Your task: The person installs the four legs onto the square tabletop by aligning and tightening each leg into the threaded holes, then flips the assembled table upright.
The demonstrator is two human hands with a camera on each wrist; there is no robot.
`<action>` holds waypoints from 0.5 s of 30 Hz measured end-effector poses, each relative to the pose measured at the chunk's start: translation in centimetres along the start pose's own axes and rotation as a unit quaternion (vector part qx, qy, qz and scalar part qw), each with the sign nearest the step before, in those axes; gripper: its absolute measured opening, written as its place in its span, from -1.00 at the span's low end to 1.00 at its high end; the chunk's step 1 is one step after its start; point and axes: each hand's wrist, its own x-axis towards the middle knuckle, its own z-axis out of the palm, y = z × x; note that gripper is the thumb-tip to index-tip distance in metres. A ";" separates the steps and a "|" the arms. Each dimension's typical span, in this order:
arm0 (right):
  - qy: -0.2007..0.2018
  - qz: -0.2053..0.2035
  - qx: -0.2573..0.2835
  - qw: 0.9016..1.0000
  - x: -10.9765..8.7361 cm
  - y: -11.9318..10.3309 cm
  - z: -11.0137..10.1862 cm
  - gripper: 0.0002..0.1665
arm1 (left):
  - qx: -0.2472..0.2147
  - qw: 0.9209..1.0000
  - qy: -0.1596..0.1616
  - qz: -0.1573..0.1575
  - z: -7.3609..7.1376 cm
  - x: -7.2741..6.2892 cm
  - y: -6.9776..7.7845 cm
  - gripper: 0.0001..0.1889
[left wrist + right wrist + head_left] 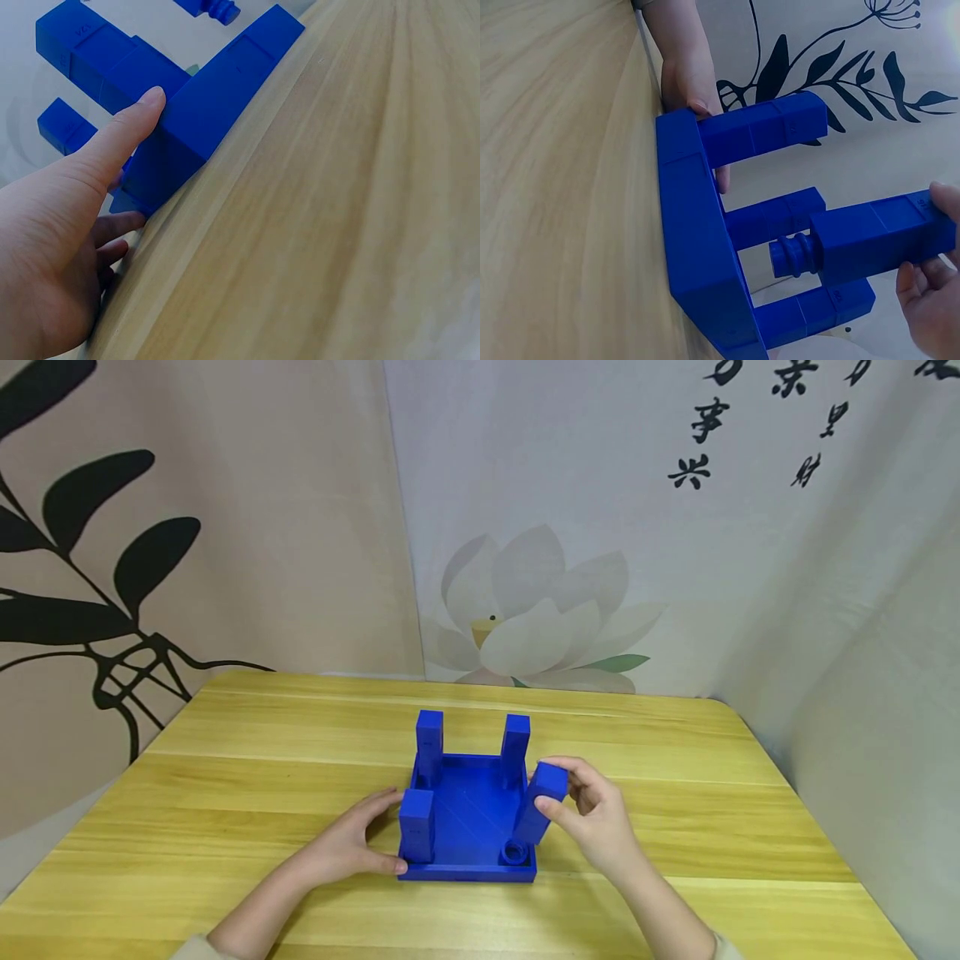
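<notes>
A blue shallow tray [472, 814] with raised walls lies on the table, blue square legs [417, 827] upright at three corners. At its front-right corner a round socket [514, 852] shows. My right hand [596, 818] pinches a loose blue leg [885, 236] between thumb and fingers, tilted above and beside that socket. In the right wrist view its ridged, screw-like end [793, 255] is bare and apart from the tray. My left hand [345, 843] rests against the tray's left side, thumb [142, 112] on the front-left corner and fingers spread along the wall.
The wooden table [262, 760] stretches around the tray on all sides. Behind it hangs a pale cloth [322, 527] printed with leaves, a lotus and black characters. Another pale curtain stands at the right edge of the table.
</notes>
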 end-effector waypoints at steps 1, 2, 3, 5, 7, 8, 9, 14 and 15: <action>-0.002 0.001 -0.004 1.000 0.0 0.0 0.1 -0.60 | 0.000 1.000 0.000 0.000 0.0 0.0 0.0 0.04; -0.004 0.002 -0.006 1.000 0.0 0.0 0.1 -0.61 | 0.000 1.000 0.000 0.000 0.0 0.0 0.0 0.04; -0.007 0.002 -0.007 1.000 0.0 0.0 0.2 -0.61 | -0.001 1.000 0.000 0.000 0.0 0.0 0.0 0.05; -0.011 -0.001 -0.009 1.000 0.0 0.0 0.2 -0.61 | -0.002 1.000 0.000 0.001 0.0 0.0 0.0 0.05; -0.012 -0.004 -0.010 1.000 0.0 0.1 0.4 -0.62 | -0.004 1.000 0.000 0.002 0.1 0.0 0.1 0.05; -0.013 -0.004 -0.011 1.000 0.0 0.1 0.4 -0.62 | -0.005 1.000 0.000 0.003 0.1 0.0 0.1 0.05; -0.014 -0.004 -0.012 1.000 0.0 0.2 0.5 -0.62 | -0.006 1.000 0.000 0.002 0.1 0.0 0.1 0.05; -0.018 -0.004 -0.016 1.000 -0.1 0.4 0.6 -0.62 | -0.006 1.000 0.000 0.003 0.1 0.0 0.1 0.05; -0.019 -0.004 -0.017 1.000 -0.1 0.4 0.7 -0.62 | -0.006 1.000 0.000 0.004 0.1 0.0 0.1 0.05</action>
